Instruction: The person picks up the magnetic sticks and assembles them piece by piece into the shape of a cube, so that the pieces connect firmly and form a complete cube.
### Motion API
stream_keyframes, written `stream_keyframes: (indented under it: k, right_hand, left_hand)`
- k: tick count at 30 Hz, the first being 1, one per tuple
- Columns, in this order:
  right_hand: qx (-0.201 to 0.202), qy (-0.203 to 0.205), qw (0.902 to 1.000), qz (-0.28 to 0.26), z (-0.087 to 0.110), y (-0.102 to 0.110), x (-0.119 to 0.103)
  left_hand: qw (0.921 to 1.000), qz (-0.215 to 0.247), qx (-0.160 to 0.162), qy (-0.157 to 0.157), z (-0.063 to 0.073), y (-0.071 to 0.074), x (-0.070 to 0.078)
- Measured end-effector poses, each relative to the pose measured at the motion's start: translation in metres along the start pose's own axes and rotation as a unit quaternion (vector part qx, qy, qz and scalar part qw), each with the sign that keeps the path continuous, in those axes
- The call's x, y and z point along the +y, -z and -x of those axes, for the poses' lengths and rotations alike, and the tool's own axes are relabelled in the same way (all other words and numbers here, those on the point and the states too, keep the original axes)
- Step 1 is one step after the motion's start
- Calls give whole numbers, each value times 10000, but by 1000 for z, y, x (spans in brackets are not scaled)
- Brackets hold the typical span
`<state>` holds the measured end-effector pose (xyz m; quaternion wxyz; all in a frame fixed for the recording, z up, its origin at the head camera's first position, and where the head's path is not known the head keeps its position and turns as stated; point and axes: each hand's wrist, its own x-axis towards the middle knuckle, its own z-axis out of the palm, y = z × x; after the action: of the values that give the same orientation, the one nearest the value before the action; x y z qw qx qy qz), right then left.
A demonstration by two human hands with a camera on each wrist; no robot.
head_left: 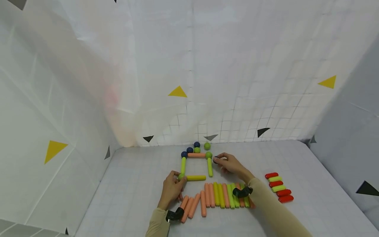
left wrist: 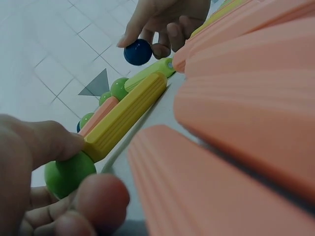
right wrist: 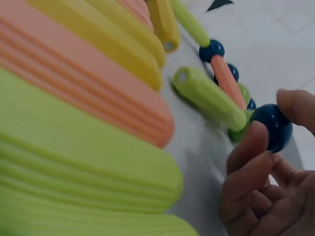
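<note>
My left hand (head_left: 171, 189) pinches a green ball (left wrist: 71, 174) between thumb and fingers at the near left corner of a frame of rods and balls. From that ball a yellow rod (head_left: 196, 178) runs right and a lime rod (head_left: 183, 166) runs back to a dark blue ball (head_left: 184, 154). A peach rod (head_left: 196, 155) forms the far side, ending at another green ball (head_left: 208, 155), with a second lime rod (head_left: 210, 168) coming forward from it. Just right of this corner, my right hand (head_left: 232, 164) holds a loose dark blue ball (right wrist: 273, 129) between its fingertips.
Behind the frame sit several spare balls (head_left: 207, 145), blue and green. A row of peach, yellow and lime rods (head_left: 222, 196) lies in front, partly under the right wrist. Short red and lime pieces (head_left: 276, 184) are lined up at the right.
</note>
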<state>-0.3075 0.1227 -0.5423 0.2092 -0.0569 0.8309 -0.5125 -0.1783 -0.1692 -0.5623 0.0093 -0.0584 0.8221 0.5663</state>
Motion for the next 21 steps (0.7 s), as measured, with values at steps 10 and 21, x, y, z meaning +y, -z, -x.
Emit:
stream_keyframes:
  k: [10, 21]
  right_hand:
    - [-711, 1515, 9791, 1158, 32, -8, -12]
    - [-448, 1859, 9398, 2832, 45, -24, -24]
  left_hand:
    - [10000, -30, 26, 64, 0, 0, 1]
    - [9998, 111, -99, 150, -1, 2, -1]
